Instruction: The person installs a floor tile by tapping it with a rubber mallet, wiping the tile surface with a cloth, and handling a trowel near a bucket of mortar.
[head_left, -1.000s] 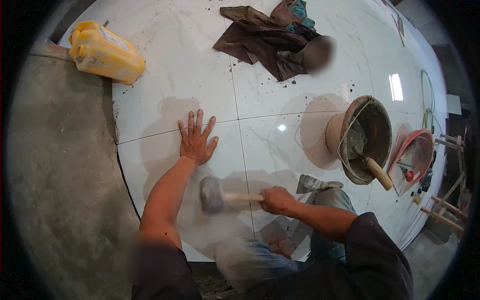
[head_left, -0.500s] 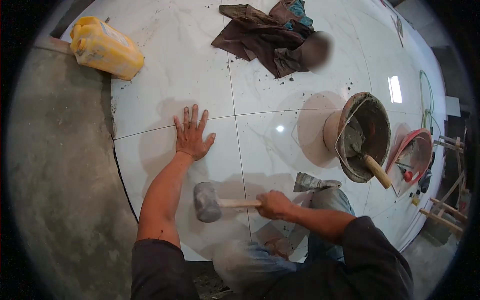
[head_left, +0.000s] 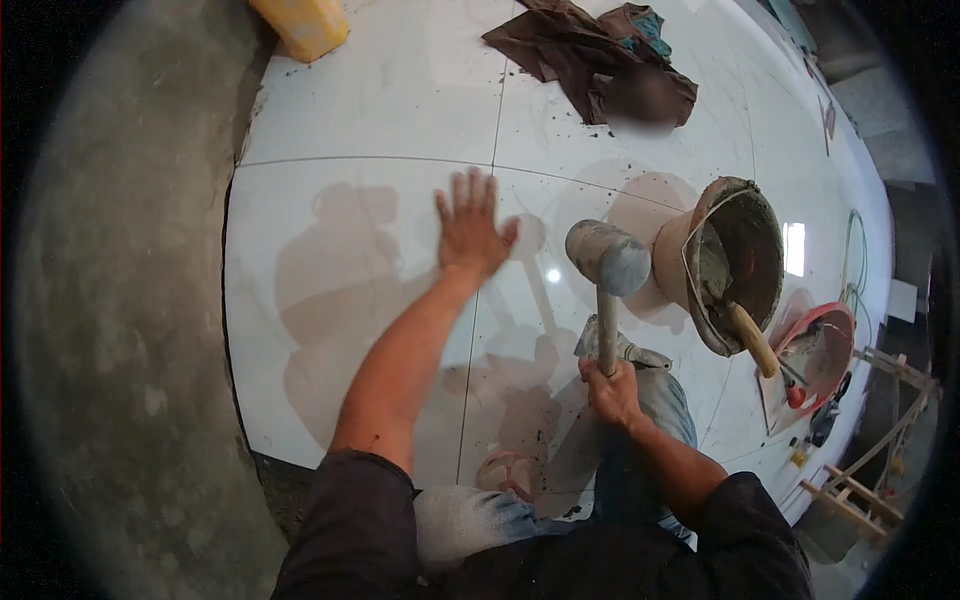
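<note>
Gripping the head-heavy rubber mallet (head_left: 607,262) low on its stiff handle, the right hand (head_left: 612,392) looks firmly closed, left hand (head_left: 470,232) flat, fingers spread, on a slick tile (head_left: 340,300).

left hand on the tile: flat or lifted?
Flat. The left hand lies palm down with fingers spread on the white tile; the right hand grips the mallet beside it.

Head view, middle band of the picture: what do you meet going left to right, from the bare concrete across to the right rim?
Bare concrete floor → white floor tile → left hand pressed flat on the tile → rubber mallet raised in the right hand → mortar bucket with a wooden-handled tool → red-rimmed basin.
</note>
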